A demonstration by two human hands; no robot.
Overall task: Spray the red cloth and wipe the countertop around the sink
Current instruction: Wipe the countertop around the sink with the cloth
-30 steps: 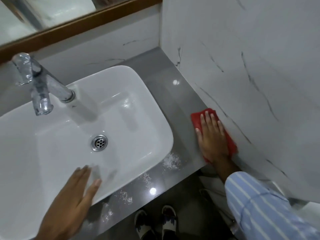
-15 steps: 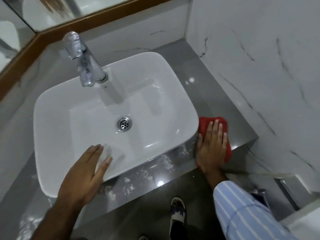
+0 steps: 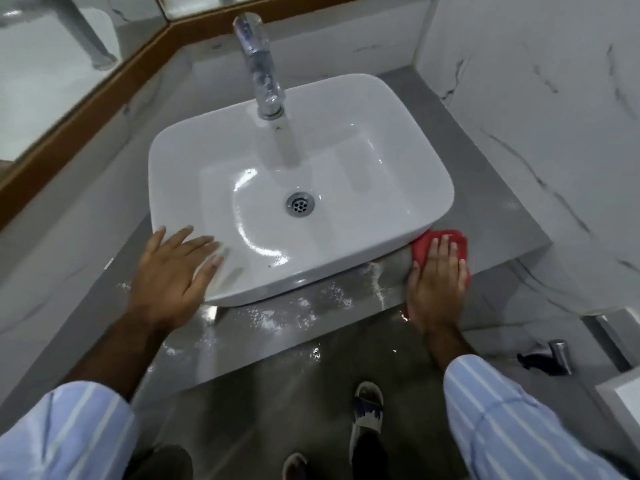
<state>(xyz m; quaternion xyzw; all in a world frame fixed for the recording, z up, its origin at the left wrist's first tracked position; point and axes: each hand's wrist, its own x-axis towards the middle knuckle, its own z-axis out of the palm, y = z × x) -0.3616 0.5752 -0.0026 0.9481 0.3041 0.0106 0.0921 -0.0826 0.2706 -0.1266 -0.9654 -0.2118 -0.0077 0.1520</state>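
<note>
A white rectangular sink (image 3: 346, 109) sits on a grey countertop (image 3: 491, 188). My right hand (image 3: 434, 282) presses flat on the red cloth (image 3: 427, 245) at the sink's front right corner, on the counter's front strip. Most of the cloth is hidden under my palm. My left hand (image 3: 169, 271) rests with fingers spread on the sink's front left rim. White foamy spray specks (image 3: 298, 306) dot the wet counter along the front of the sink. No spray bottle is in view.
A chrome tap (image 3: 259, 67) stands at the back of the sink. White marble walls close in on the right and left, with a wood-framed mirror (image 3: 86, 98) behind. A chrome fitting (image 3: 554, 355) sticks out low on the right wall. My sandalled feet (image 3: 367, 410) are below.
My right hand has slid the red cloth from the right side of the counter toward me and leftward to the sink's front right corner. The left hand stays on the front rim.
</note>
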